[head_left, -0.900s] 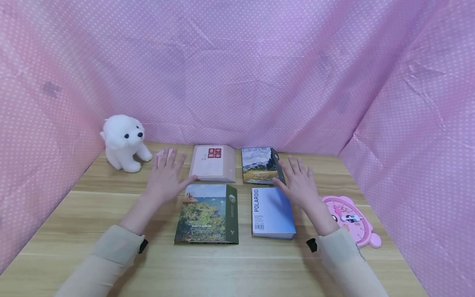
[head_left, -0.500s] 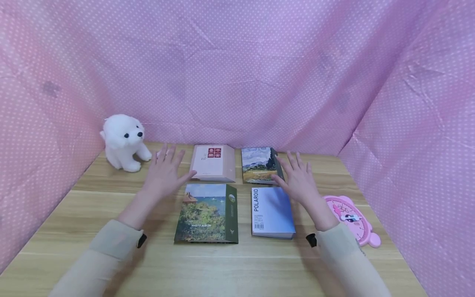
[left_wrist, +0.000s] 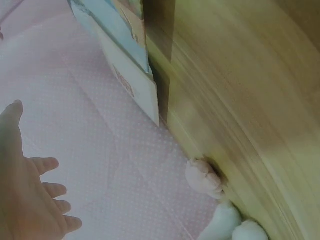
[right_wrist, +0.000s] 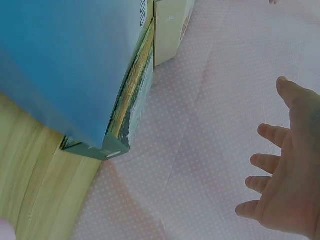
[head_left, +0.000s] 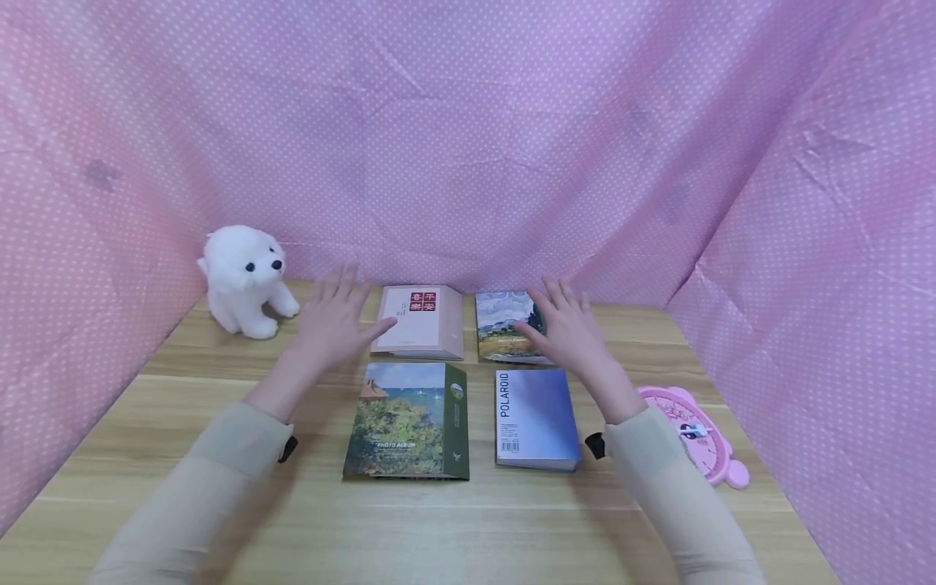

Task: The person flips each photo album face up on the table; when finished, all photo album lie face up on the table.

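Head view faces forward and down over the table [head_left: 409,532] — nearer, tilted wrist views share its pink cloth [head_left: 468,146].

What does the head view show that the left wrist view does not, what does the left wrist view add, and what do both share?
Only the head view: the pink round clock with ears and the white plush animal's head.

Only the left wrist view: a small pale-pink rounded object.

Both: the left hand, the pale rectangular album with red print, the wooden table, the pink polka-dot cloth.
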The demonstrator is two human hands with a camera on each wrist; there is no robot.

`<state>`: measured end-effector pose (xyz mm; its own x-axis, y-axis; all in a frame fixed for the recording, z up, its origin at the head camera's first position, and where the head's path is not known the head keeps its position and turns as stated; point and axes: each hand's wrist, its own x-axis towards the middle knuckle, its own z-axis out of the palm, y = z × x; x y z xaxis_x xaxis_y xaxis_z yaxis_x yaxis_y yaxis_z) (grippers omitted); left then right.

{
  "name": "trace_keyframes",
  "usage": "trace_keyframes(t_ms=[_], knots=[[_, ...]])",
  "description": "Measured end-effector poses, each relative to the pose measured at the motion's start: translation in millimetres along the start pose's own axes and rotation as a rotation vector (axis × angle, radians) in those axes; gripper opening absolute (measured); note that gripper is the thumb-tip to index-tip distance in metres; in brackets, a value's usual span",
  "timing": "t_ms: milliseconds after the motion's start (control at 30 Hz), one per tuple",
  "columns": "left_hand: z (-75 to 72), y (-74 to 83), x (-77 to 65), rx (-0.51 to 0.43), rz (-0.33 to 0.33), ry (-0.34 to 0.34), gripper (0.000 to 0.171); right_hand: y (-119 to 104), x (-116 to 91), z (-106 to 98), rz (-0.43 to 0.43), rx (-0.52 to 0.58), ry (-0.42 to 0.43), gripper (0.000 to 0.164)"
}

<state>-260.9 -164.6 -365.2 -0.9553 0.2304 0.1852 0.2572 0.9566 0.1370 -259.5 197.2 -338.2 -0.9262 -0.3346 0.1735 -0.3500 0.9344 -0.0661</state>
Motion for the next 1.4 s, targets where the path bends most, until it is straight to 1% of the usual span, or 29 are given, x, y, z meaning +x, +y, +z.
trace_keyframes(t_ms=[100, 200, 333, 433, 500, 633, 733, 867, 967, 1100, 1167, 1233, 1333, 1400], knots=[[1.4, 0.3, 6.6, -0.02, 0.013, -0.009, 0.091, -4, 9, 2, -0.024, 0.011, -0.004, 0.075], [4.5, 0.7, 13.3, -0.011, 0.031, -0.04, 0.094, -10, 19, 6, -0.051, 0.043, -0.006, 0.076], [11.7, 0.1, 22.8, -0.009, 0.059, -0.082, 0.097, -18, 32, 13, -0.072, 0.096, -0.036, 0.077], [19.0, -0.9, 30.1, -0.016, 0.087, -0.09, 0.099, -25, 41, 19, -0.081, 0.118, -0.061, 0.078], [25.2, -1.6, 34.6, -0.027, 0.106, -0.084, 0.098, -30, 46, 23, -0.092, 0.126, -0.066, 0.078], [38.7, -1.6, 40.8, -0.026, 0.113, -0.086, 0.097, -38, 57, 36, -0.115, 0.135, -0.072, 0.078], [47.7, -0.4, 43.5, -0.027, 0.121, -0.104, 0.096, -43, 61, 48, -0.119, 0.183, -0.095, 0.078], [55.8, 2.1, 45.3, -0.089, 0.169, -0.139, 0.094, -47, 66, 65, -0.12, 0.253, -0.145, 0.079], [61.9, 2.6, 47.1, -0.135, 0.204, -0.163, 0.092, -48, 69, 76, -0.134, 0.26, -0.183, 0.081], [71.4, -0.1, 49.9, -0.154, 0.248, -0.16, 0.091, -49, 75, 85, -0.161, 0.267, -0.221, 0.082], [75.7, -1.8, 50.8, -0.185, 0.264, -0.166, 0.09, -50, 77, 88, -0.166, 0.271, -0.246, 0.081], [79.9, -3.5, 51.4, -0.223, 0.263, -0.188, 0.091, -51, 79, 91, -0.174, 0.265, -0.271, 0.08], [85.5, -6.3, 52.5, -0.277, 0.243, -0.232, 0.091, -53, 82, 94, -0.185, 0.257, -0.305, 0.079], [88.9, -8.3, 53.4, -0.286, 0.233, -0.253, 0.091, -55, 84, 96, -0.184, 0.257, -0.329, 0.079]])
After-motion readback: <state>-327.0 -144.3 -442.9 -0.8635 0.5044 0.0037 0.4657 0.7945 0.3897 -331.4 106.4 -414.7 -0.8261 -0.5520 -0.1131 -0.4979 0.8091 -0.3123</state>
